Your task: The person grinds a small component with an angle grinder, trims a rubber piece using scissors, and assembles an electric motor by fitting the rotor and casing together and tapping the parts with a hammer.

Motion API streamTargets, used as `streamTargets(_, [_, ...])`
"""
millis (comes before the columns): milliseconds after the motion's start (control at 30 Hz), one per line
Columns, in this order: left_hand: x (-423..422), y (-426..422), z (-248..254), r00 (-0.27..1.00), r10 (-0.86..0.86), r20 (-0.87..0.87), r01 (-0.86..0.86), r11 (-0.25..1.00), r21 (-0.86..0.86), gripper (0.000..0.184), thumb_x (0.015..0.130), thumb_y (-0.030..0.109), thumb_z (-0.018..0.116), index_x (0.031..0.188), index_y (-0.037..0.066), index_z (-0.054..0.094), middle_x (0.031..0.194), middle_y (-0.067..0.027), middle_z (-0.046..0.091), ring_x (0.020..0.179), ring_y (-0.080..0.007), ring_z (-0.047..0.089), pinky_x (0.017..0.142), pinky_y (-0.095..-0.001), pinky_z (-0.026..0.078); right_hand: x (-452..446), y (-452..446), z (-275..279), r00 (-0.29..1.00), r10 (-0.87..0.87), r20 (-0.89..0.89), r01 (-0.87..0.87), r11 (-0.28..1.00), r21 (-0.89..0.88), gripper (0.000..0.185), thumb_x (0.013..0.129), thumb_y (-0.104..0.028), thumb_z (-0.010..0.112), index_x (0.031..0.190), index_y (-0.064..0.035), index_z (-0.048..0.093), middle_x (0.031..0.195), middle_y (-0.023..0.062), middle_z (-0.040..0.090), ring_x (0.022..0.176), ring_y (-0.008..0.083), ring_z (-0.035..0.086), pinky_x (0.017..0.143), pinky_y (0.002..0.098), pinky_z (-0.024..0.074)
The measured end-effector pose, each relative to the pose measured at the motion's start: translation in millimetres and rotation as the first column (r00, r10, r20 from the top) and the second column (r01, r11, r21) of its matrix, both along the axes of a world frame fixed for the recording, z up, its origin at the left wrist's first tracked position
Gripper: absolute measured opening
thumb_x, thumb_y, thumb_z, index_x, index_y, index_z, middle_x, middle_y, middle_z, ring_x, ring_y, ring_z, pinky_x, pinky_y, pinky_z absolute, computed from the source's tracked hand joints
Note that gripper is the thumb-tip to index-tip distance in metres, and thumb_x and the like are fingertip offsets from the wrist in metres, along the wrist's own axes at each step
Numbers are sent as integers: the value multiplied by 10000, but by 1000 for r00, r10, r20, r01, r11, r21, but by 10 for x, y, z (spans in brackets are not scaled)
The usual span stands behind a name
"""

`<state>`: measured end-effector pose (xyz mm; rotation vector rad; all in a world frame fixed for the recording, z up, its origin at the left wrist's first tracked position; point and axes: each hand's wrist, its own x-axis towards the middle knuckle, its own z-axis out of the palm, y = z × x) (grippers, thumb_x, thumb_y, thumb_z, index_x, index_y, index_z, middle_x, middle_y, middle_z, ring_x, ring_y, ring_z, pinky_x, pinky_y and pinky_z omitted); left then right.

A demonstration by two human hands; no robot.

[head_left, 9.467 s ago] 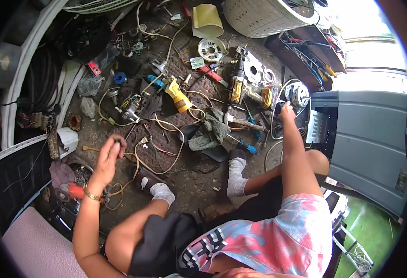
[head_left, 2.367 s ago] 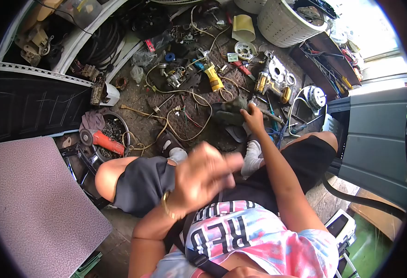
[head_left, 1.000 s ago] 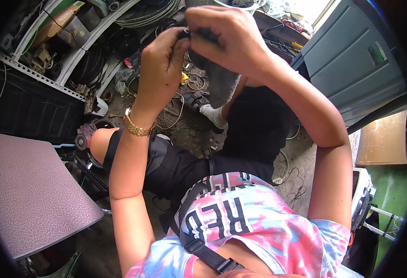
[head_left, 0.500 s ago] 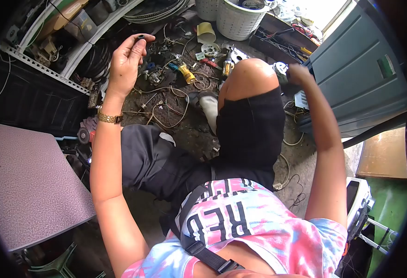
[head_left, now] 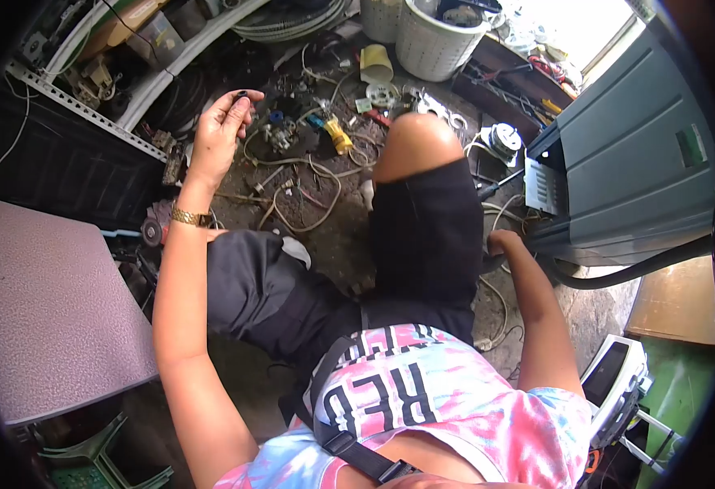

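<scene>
My left hand is raised at the upper left, its thumb and fingers pinching a small black round piece. What kind of piece it is, I cannot make out. Low beside my right thigh is my right hand, its fingers curled and partly hidden. Something dark shows just under it, too unclear to name. Above that hand, a black-handled rod like a screwdriver reaches toward a slotted metal plate at the foot of a grey-blue casing. A round white motor-like part lies farther up.
Loose cords, a yellow tool and small parts litter the floor. White baskets stand at the back. A pinkish board is at left, shelving at upper left. A thick black hose curves out from the casing.
My right hand has come down and back from near the white round part to beside my thigh. My left hand keeps its pinch and sits slightly lower in view. The view has shifted a little.
</scene>
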<state>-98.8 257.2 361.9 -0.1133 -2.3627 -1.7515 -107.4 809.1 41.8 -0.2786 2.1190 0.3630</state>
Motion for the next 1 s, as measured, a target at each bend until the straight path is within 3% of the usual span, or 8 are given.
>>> streamTargets(133, [89, 156, -117, 972, -55, 229, 34, 995, 94, 272, 959, 294, 499, 1067, 93, 647, 725, 87, 466, 602, -5, 391, 484, -145, 295, 231, 2, -517, 986, -128, 107, 126, 992, 18, 359, 683, -288, 691, 965, -65, 701, 1031, 103, 670, 941, 281, 641, 802, 399, 502])
streamTargets(233, [-139, 249, -380, 976, -176, 129, 184, 982, -50, 266, 948, 282, 518, 1085, 89, 640, 748, 81, 502, 613, -1, 404, 503, -144, 320, -157, -175, -617, 954, -166, -250, 54, 914, -402, 277, 715, -272, 678, 904, -69, 687, 948, 131, 668, 883, 308, 636, 764, 431, 488])
streamTargets(300, [-329, 371, -509, 985, -164, 46, 167, 983, -73, 240, 937, 248, 543, 1073, 78, 645, 740, 78, 504, 635, -5, 404, 544, -158, 330, -574, -859, 370, 800, -429, -419, 34, 730, -683, 303, 769, -239, 668, 994, -38, 649, 949, 174, 646, 887, 362, 618, 775, 431, 486])
streamTargets(367, [-505, 493, -583, 993, -116, -4, 116, 991, -67, 211, 924, 203, 571, 1052, 55, 650, 755, 67, 539, 680, -12, 417, 593, -170, 353, -961, -1466, 1118, 692, -653, -309, -235, 201, -951, 189, 815, -154, 641, 956, -29, 653, 890, 150, 643, 800, 316, 622, 712, 370, 477])
streamTargets(500, [-853, 585, -766, 987, -162, -1, 161, 987, -3, 209, 916, 169, 576, 1043, 18, 640, 743, 50, 562, 672, -40, 459, 632, -204, 411, -1351, -2534, 2545, 790, -478, -384, -501, -142, -854, 192, 787, -65, 669, 979, -67, 673, 829, 97, 608, 713, 234, 608, 624, 319, 467])
streamTargets(700, [-1289, 276, -642, 973, -206, 100, 197, 976, 94, 242, 938, 190, 539, 1046, -6, 632, 679, 60, 495, 624, -21, 421, 554, -188, 364, -2001, -3466, 2658, 829, -298, -473, -555, -328, -765, 136, 742, -65, 685, 874, -32, 686, 735, 88, 609, 678, 250, 616, 610, 329, 497])
streamTargets(933, [-1887, -33, -912, 982, -125, 139, 143, 982, -124, 258, 931, 194, 555, 1036, -30, 627, 739, 45, 572, 643, -29, 444, 582, -197, 379, -2469, -3805, 2285, 712, -377, -593, -678, -150, -719, 88, 734, -14, 663, 808, -21, 616, 727, 94, 606, 655, 256, 623, 574, 331, 485])
streamTargets(1000, [-2085, 10, -1071, 998, -70, -6, 69, 992, -106, 233, 887, 170, 589, 982, -37, 636, 844, -165, 674, 705, -205, 650, 625, -311, 477, -2580, -3858, 2110, 757, -497, -425, -591, -241, -770, 84, 738, 2, 644, 798, -15, 588, 728, 100, 599, 634, 247, 607, 553, 317, 462])
